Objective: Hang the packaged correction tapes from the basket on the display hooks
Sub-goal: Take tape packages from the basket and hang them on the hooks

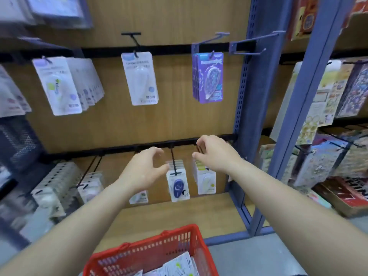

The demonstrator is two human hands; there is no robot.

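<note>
Head view: basket (151, 247) below both hands (145, 172) (216, 154)

Sticker sheets (328, 96) beside blue upright (256, 86)

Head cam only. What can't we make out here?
- Red basket: cut off by the bottom edge, so its pack count is unknown.
- Small pack: mostly hidden behind the left hand and wrist.
- White pack on the upper hook: print too blurred to read.
- Right hand: can't tell if it touches the black rail.
- Left-edge packs: motion-blurred.

Bright, even light; blurred, warped left edge.
</note>
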